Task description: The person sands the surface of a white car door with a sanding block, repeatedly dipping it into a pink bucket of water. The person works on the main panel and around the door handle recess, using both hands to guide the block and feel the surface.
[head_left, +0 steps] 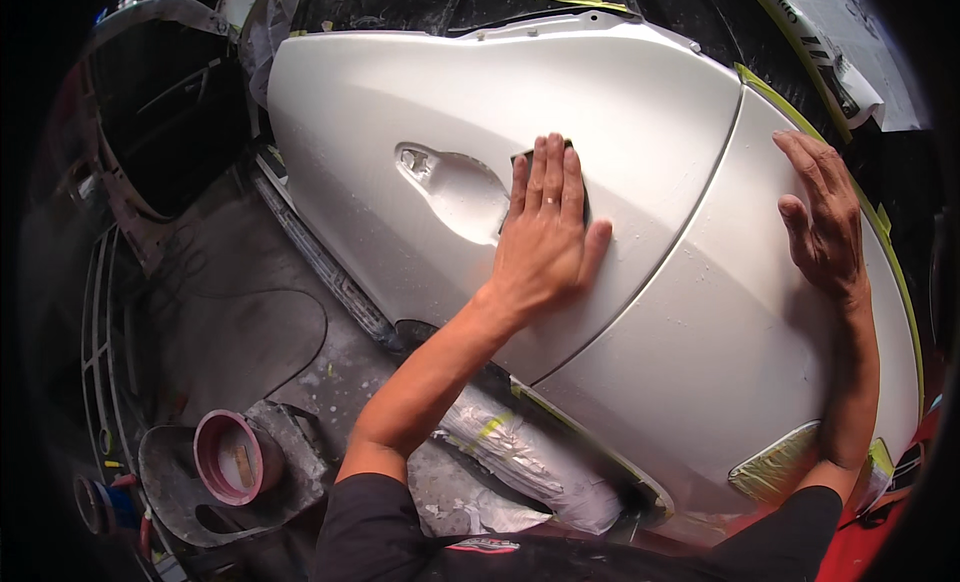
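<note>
Beneath my left hand (540, 227) is a dark sheet that looks like sandpaper (587, 204), its edges showing around the fingers. I hold it pressed against a white car door (400, 92), just right of the door handle recess (460, 192). The fingers lie flat and close together, with the thumb out to the side. Across the curved seam, my right hand (825, 217) is over the white body panel (700, 362) near its taped right edge. Its fingers are slightly bent and apart from the thumb, holding nothing. Whether its palm touches the panel is hard to tell. Small pale specks dot the paintwork.
A pinkish bucket (235, 457) stands on a worn grey stool (170, 472) at lower left. Crumpled plastic wrap (520, 452) covers a part below the door. Yellow-green tape (905, 282) edges the panel. A thin cable (322, 322) crosses the floor; printed masking paper (850, 42) hangs at upper right.
</note>
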Action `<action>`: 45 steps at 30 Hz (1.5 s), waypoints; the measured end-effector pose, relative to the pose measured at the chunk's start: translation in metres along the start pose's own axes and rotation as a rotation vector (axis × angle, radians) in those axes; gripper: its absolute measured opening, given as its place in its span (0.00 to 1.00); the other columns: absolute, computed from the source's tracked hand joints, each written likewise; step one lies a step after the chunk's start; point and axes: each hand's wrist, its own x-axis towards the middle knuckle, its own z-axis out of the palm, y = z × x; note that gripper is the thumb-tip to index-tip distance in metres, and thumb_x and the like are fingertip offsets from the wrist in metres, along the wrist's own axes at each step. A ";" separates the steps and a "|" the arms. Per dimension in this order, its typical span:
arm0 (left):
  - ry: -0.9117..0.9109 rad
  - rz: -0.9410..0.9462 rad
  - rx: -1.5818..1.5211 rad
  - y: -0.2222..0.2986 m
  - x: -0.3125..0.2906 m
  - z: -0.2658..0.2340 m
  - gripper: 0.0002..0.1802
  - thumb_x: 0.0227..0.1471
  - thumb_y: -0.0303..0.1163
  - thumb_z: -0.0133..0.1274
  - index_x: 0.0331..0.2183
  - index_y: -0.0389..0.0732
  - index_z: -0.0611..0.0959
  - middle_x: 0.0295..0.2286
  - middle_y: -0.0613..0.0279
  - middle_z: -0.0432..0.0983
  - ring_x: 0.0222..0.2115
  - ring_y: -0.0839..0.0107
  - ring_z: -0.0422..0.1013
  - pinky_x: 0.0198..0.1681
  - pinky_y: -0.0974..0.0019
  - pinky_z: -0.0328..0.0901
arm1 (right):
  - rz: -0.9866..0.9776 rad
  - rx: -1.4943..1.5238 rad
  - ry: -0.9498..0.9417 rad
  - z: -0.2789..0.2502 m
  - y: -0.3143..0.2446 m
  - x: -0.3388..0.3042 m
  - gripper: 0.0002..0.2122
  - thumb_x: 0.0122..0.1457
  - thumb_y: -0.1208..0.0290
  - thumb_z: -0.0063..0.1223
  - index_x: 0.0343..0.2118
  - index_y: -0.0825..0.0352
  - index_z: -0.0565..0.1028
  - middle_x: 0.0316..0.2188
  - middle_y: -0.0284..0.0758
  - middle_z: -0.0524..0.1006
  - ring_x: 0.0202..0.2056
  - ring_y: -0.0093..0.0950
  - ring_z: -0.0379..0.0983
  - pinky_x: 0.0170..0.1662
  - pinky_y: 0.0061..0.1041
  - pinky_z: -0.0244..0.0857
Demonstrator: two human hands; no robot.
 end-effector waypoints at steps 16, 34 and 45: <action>0.040 0.123 -0.111 0.049 -0.127 0.053 0.47 0.60 0.61 0.26 0.64 0.33 0.37 0.64 0.39 0.28 0.66 0.47 0.26 0.66 0.44 0.24 | -0.022 0.066 0.064 -0.004 0.003 0.005 0.32 0.64 0.41 0.29 0.54 0.65 0.70 0.50 0.45 0.73 0.53 0.43 0.68 0.58 0.40 0.58; 0.234 -0.522 -0.192 -0.141 -0.089 0.006 0.42 0.63 0.53 0.27 0.63 0.27 0.41 0.64 0.36 0.32 0.66 0.48 0.28 0.67 0.53 0.25 | -0.029 -0.065 -0.042 0.006 0.000 0.006 0.33 0.64 0.40 0.25 0.57 0.64 0.68 0.53 0.44 0.71 0.56 0.42 0.66 0.60 0.41 0.57; 0.093 -0.524 -0.261 0.017 -0.094 0.025 0.38 0.64 0.46 0.28 0.63 0.29 0.38 0.64 0.40 0.30 0.66 0.53 0.27 0.67 0.52 0.24 | -0.052 -0.035 0.025 0.002 0.010 -0.009 0.32 0.64 0.40 0.26 0.60 0.61 0.63 0.55 0.42 0.69 0.57 0.41 0.65 0.60 0.42 0.58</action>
